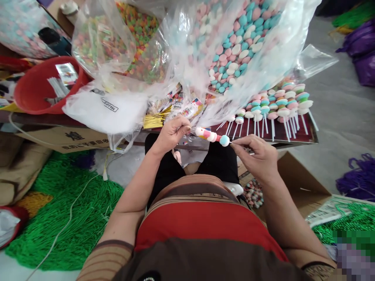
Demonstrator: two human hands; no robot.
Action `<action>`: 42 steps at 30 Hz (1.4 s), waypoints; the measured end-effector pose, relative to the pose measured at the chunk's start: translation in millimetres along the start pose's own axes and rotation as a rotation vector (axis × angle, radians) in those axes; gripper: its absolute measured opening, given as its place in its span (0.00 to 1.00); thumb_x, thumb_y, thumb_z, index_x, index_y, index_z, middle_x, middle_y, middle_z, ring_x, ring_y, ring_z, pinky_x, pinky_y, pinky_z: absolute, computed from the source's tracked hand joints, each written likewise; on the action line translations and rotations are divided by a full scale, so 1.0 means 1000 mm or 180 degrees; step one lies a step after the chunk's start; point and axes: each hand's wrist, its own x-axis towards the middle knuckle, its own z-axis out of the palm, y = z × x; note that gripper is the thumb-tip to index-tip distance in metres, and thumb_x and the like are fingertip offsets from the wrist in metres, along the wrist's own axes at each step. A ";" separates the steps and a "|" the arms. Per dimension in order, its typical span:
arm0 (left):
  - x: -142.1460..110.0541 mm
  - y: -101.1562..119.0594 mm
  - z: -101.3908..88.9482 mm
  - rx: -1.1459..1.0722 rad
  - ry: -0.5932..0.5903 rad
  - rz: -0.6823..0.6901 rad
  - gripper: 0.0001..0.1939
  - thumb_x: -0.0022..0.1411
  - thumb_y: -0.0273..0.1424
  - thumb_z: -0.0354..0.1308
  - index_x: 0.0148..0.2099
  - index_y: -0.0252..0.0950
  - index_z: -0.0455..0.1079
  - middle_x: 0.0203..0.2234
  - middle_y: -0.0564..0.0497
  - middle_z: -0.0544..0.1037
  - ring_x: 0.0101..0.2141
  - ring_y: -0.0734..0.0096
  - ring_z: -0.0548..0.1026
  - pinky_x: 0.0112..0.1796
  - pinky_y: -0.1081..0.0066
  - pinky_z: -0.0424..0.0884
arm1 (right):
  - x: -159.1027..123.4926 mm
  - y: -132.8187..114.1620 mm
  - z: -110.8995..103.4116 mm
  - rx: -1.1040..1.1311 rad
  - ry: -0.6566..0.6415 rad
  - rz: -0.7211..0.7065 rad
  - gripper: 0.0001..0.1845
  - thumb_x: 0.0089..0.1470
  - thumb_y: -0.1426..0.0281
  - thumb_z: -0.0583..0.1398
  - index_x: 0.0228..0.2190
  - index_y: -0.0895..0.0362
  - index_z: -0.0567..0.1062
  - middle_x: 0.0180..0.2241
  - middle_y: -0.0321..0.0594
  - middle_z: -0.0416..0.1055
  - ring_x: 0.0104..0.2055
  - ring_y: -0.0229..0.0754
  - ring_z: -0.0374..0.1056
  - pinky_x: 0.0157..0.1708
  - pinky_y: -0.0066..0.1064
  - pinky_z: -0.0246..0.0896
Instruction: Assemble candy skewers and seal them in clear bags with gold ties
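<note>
Right hand (260,156): thumb and fingers pinched on the thin white stick of a candy skewer (212,136), at its lower end. Skewer held in the air in front of the person's lap, by the near edge of the table (312,134); lies nearly level, tilted slightly, its far tip higher and pointing toward the left hand. Pieces threaded along it: a blue-and-white one nearest the right hand, then red, pink and white ones.

Left hand (175,132): thumb and fingertips brought together just beside the tip of the skewer. Whether they grasp a thin clear film or nothing cannot be told at this size.

On the table, right side: a cluster of stacked candy skewers (272,105), white sticks pointing toward the person, some overhanging the edge. Behind the hands: a large clear bag of pink, blue and white candies (234,54); to its left, a clear bag of orange and green candies (140,27). Nearer the left hand: printed wrappers (190,109) and a bundle of gold ties (154,121). Further left: a white plastic bag (108,111) marked "Happy", beside a red basin (25,88) containing white sticks (57,86).

Floor, left: a heap of green strands (67,218).
</note>
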 end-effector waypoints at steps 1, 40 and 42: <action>0.000 0.000 -0.001 0.0010 -0.0002 -0.0017 0.20 0.70 0.47 0.55 0.32 0.37 0.70 0.27 0.51 0.73 0.31 0.70 0.70 0.36 0.68 0.66 | 0.000 0.001 0.001 -0.0046 -0.0001 -0.0066 0.07 0.61 0.66 0.63 0.30 0.52 0.78 0.28 0.37 0.77 0.29 0.41 0.71 0.31 0.33 0.64; 0.039 0.051 -0.025 -0.2113 -0.0815 -0.1276 0.33 0.59 0.64 0.55 0.47 0.40 0.75 0.36 0.48 0.78 0.25 0.71 0.75 0.22 0.70 0.70 | -0.004 0.006 0.044 0.2778 0.0012 0.1394 0.18 0.54 0.51 0.68 0.31 0.54 0.77 0.15 0.25 0.55 0.18 0.31 0.50 0.20 0.28 0.49; 0.042 0.053 -0.023 -0.2358 -0.0845 -0.1322 0.44 0.60 0.70 0.39 0.51 0.38 0.74 0.40 0.44 0.79 0.26 0.71 0.76 0.22 0.70 0.70 | 0.002 -0.004 0.048 0.3159 0.0011 0.1421 0.18 0.53 0.52 0.69 0.30 0.54 0.76 0.15 0.24 0.54 0.17 0.31 0.48 0.21 0.28 0.48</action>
